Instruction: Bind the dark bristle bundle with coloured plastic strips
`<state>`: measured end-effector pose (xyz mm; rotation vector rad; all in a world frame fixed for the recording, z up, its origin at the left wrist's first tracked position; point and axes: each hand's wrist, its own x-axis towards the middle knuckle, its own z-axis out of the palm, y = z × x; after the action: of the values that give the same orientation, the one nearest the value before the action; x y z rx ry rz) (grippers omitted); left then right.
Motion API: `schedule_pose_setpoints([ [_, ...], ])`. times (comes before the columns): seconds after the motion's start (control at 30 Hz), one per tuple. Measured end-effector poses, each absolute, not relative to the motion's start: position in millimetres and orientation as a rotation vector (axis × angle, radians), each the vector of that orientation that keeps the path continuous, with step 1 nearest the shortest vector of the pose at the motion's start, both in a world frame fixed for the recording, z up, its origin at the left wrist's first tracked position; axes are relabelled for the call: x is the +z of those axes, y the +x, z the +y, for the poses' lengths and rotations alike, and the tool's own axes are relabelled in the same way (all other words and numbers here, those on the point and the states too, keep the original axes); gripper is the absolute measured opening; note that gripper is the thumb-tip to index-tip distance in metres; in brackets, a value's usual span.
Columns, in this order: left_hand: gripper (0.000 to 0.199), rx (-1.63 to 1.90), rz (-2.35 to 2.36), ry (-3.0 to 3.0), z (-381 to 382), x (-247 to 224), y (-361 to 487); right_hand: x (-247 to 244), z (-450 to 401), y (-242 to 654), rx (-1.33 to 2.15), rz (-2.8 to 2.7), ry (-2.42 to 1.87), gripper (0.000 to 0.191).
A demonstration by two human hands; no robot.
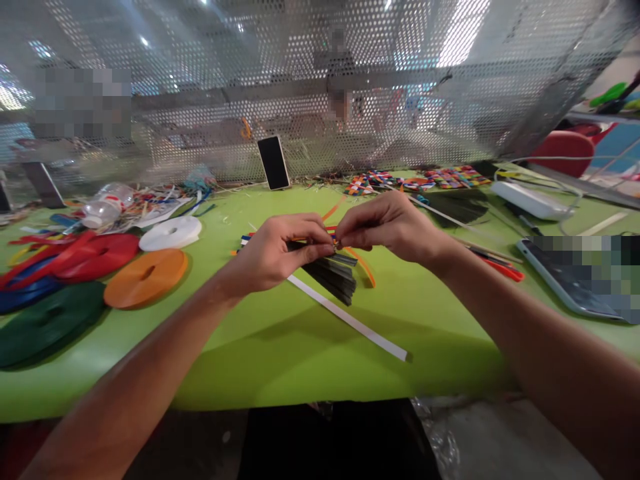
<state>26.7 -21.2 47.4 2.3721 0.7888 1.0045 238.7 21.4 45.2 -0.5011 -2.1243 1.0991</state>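
Over the middle of the green table, my left hand (pixel 287 250) is closed, its thumb and fingers pinching a bundle of dark grass-like strips (pixel 333 280) that fans out below it. Against its fingertips, my right hand (pixel 387 230) is closed in a pinch; the small piece between those fingers cannot be made out. Behind the hands, partly hidden, are coloured woven strips (pixel 246 239). An orange strip (pixel 365 267) curves out to the right of the bundle. A long white strip (pixel 353 320) lies slantwise on the table under the left hand.
Rolls of red (pixel 103 257), white (pixel 170 233), orange (pixel 146 279) and green (pixel 53 323) strip lie at left. A phone (pixel 273 162) stands against the perforated metal screen (pixel 300 87). Another phone (pixel 570 280), an orange-handled tool (pixel 503 267) and woven patches (pixel 457 177) are at right.
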Motion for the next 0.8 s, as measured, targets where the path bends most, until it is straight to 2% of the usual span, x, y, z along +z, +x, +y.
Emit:
schedule_pose_setpoints([
  [0.23, 0.016, 0.890, 0.765, 2.360, -21, 50, 22, 37, 24, 237, 1.485, -2.007, -0.426, 0.017],
  [0.5, 0.017, 0.917, 0.832, 2.310, -6, 42, 8, 33, 29, 234, 1.327, -1.955, -0.589, 0.016],
  [0.8, 0.016, 0.918, 0.863, 2.213, -5, 40, 7, 39, 23, 238, 1.351, -1.873, -0.621, 0.018],
])
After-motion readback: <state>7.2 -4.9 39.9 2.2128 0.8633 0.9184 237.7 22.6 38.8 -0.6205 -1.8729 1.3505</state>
